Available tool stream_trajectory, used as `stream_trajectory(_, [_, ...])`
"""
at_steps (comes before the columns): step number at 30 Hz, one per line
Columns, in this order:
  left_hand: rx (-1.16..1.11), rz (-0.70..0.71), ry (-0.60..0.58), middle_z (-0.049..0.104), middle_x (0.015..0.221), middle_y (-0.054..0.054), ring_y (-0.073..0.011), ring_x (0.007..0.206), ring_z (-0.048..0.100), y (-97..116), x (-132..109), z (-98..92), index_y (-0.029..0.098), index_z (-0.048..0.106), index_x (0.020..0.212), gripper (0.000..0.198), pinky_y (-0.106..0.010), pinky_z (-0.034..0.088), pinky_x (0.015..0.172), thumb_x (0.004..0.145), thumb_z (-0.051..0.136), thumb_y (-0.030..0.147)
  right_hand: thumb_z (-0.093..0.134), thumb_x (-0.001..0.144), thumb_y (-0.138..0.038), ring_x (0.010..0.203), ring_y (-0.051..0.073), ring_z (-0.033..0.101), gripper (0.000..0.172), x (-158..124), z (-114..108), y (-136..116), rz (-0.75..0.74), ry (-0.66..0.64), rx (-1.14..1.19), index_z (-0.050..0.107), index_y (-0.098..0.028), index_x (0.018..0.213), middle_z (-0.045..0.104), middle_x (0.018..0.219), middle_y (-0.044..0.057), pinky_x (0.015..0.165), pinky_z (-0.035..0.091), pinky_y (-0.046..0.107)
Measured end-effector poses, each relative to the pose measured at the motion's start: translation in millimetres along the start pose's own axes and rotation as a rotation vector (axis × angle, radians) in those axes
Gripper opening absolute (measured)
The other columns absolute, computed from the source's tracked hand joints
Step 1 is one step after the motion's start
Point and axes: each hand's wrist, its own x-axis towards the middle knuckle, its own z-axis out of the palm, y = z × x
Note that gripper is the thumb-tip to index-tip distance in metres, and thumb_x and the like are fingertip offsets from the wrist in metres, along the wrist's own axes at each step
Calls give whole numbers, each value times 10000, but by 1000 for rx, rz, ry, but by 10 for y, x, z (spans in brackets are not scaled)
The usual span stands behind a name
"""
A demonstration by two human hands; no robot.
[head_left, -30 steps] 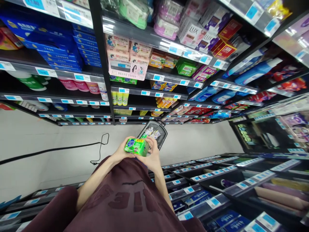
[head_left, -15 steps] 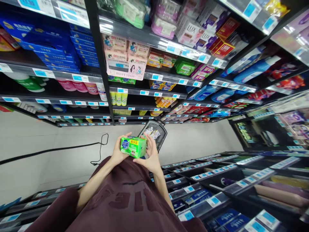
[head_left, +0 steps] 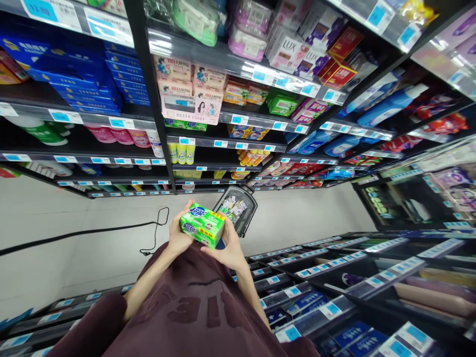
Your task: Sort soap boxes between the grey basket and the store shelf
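Between my two hands is a green pack of laundry soap [head_left: 203, 224] with blue brand lettering and a yellow label, held in front of my body. My left hand [head_left: 179, 232] grips its left end, the fingers wrapped behind it. At the right end, my right hand [head_left: 229, 248] closes on the pack with the thumb low at its corner and the fingers behind. The pack is tilted, so its top and front faces both show. Just beyond my right hand, a dark shopping basket [head_left: 250, 210] stands on the floor with several small packs in it.
Shelves [head_left: 208, 141] of soaps and bottles stand ahead, including boxed LUX soap [head_left: 286, 48] and stacked blue boxes [head_left: 85, 79]. A black cable [head_left: 92, 231] lies on the floor at left. More shelving [head_left: 316, 297] runs along the lower right, behind me.
The soap pack has turned in my hands and tipped, so a second printed face now shows. Both hands have shifted slightly with it. The camera view has moved a little.
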Motion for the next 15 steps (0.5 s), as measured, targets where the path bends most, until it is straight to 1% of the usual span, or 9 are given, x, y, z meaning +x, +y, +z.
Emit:
stream_trajectory(4, [45, -27, -3, 492, 1526, -70, -329, 1430, 438, 20, 15, -10, 317, 497, 1218, 606, -610, 366, 1176, 708, 821, 271, 911, 641, -265, 1440, 259, 435, 1013, -2, -8, 22, 29, -21, 32, 373, -318, 1497, 417, 1564, 79, 1199, 389, 443])
stream_trajectory(8, [39, -55, -32, 553, 1463, -94, -333, 1387, 495, 51, 51, -11, 297, 506, 1194, 592, -605, 402, 1146, 700, 831, 265, 923, 623, -261, 1444, 268, 431, 1049, -8, -23, 22, 71, 1, 81, 362, -311, 1509, 414, 1570, 93, 1183, 411, 442])
stream_trajectory(10, [26, -32, -78, 587, 1417, -100, -324, 1359, 526, 84, 86, -12, 291, 505, 1222, 606, -593, 407, 1141, 710, 823, 227, 938, 597, -280, 1433, 282, 446, 1075, 1, -35, 31, 107, 39, 108, 366, -288, 1508, 432, 1558, 111, 1165, 436, 446])
stream_trajectory(12, [40, -21, -140, 613, 1363, -108, -323, 1337, 543, 127, 127, -9, 278, 511, 1248, 634, -574, 404, 1143, 704, 829, 210, 948, 574, -319, 1403, 299, 483, 1093, 18, -55, 58, 143, 81, 156, 370, -257, 1499, 484, 1516, 133, 1146, 457, 463])
stream_trajectory(15, [74, -64, -218, 610, 1306, -130, -340, 1277, 571, 182, 177, 19, 247, 518, 1255, 737, -539, 431, 1116, 627, 902, 275, 938, 574, -404, 1315, 328, 572, 1037, 49, -105, 129, 186, 130, 252, 419, -213, 1452, 590, 1406, 155, 1103, 497, 489])
